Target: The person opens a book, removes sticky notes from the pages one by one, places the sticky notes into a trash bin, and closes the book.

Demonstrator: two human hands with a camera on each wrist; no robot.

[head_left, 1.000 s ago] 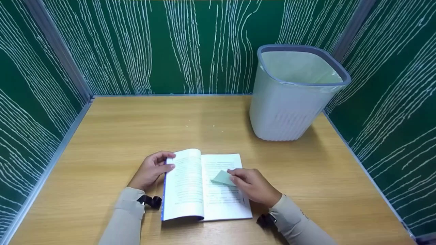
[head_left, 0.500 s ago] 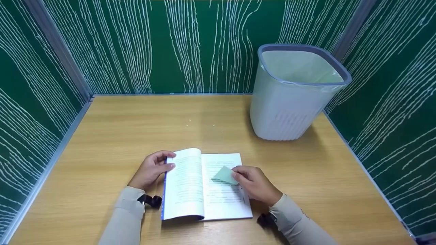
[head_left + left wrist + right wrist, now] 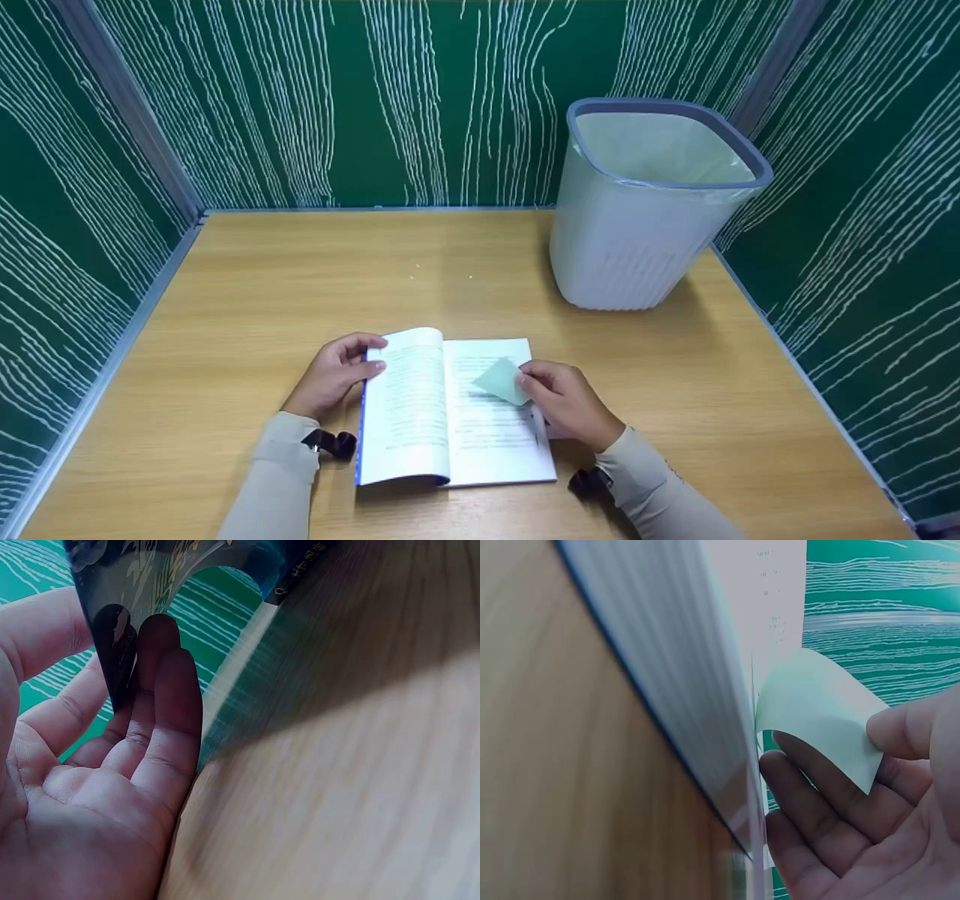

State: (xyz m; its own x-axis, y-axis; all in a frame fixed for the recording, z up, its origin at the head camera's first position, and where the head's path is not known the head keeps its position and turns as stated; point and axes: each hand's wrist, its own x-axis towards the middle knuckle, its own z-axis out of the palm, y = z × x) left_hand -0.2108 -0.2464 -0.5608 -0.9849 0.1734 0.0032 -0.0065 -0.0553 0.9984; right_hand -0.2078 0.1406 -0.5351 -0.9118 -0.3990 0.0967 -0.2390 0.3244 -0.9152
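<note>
An open book [image 3: 495,457] lies on the table, its left-hand pages curving up. My left hand [image 3: 330,379] grips the book's left edge, thumb on the page. In the left wrist view, the dark printed cover [image 3: 109,615] passes between thumb and fingers of that hand [image 3: 97,795]. Over the right page, my right hand [image 3: 570,401] pinches a pale green sticky note [image 3: 501,381] by its right corner. Seen from the right wrist, the note [image 3: 817,701] bends in an arch beside the page. I cannot tell whether its far edge is stuck there.
A pale trash bin [image 3: 630,240] with a grey rim and a liner stands at the back right of the wooden table [image 3: 315,262]. Green walls [image 3: 375,97] with white lines enclose the back and sides. Tiny white specks lie mid-table.
My right hand has shifted slightly right and away from me, drawing the sticky note the same way and turning it to show more of its face. The left hand and book stay put.
</note>
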